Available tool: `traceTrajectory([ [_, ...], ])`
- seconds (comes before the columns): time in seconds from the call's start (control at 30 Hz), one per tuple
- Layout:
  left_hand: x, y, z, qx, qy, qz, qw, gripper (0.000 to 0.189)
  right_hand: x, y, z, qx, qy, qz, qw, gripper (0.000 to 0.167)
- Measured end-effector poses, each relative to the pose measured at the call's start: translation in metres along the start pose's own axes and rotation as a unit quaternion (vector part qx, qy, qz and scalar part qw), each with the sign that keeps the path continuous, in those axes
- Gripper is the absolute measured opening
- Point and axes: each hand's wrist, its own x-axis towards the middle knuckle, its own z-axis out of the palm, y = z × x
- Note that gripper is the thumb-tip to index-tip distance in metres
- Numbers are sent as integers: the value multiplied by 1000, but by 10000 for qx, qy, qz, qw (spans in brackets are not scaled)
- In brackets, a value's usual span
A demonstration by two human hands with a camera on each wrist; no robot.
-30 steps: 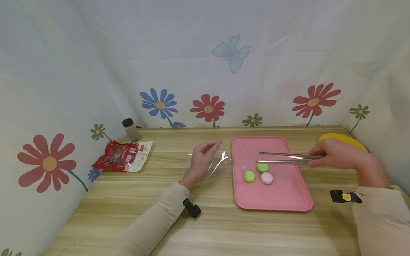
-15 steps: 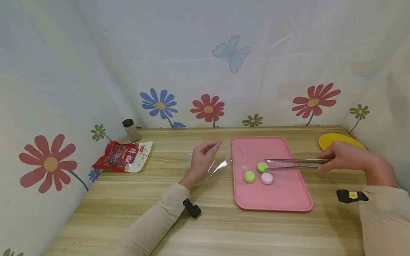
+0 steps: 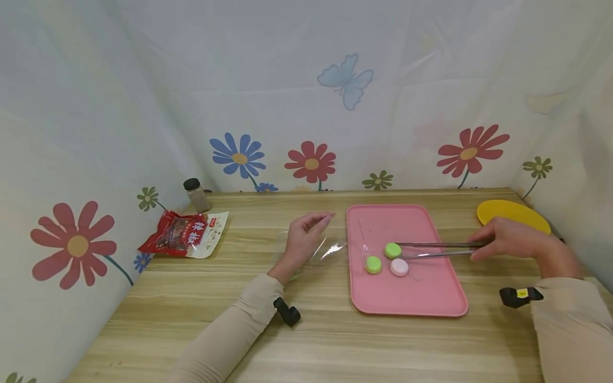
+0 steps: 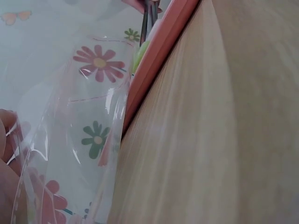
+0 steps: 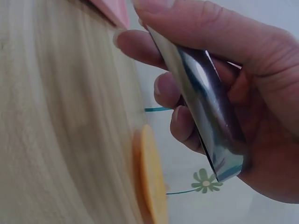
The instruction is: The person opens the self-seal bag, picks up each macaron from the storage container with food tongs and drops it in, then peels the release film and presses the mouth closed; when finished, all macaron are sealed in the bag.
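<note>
My left hand (image 3: 301, 239) pinches a clear plastic bag (image 4: 88, 116), its mouth spreading toward the tray in the left wrist view. In my right hand (image 3: 514, 242) are long metal tongs (image 3: 445, 245), reaching leftward over the pink tray (image 3: 407, 298); the right wrist view shows thumb and fingers around the tongs' folded end (image 5: 201, 98). On the tray sit a far green macaron (image 3: 393, 250), a nearer green macaron (image 3: 373, 264) and a pale pink macaron (image 3: 399, 267). The tong tips are slightly apart, right at the far green macaron's right side and the pink one's top edge.
A yellow plate (image 3: 514, 211) lies at the back right, behind my right hand. At the far left are a red and white food packet (image 3: 187, 234) and a black-capped jar (image 3: 197, 196). Flower-printed curtain (image 3: 287, 106) encloses the wooden table (image 3: 325, 340).
The tongs have come down toward the near side, their tips now right at the far green macaron. My left hand and the bag have barely moved.
</note>
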Motion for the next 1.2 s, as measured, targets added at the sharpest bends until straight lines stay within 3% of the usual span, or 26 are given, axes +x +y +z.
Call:
traceTrajectory([
  [0.47,0,-1,-1,-35,-25,90,10000,22,6,15,10,450,47,152,9989,40],
  [0.77,-1,-1,-1,-33,-28,80,10000,22,5,19,14,657,48,-13,9978,38],
  [1.2,-1,0,-2,17,-42,43,10000,23,4,13,9,517,240,-88,9983,39],
])
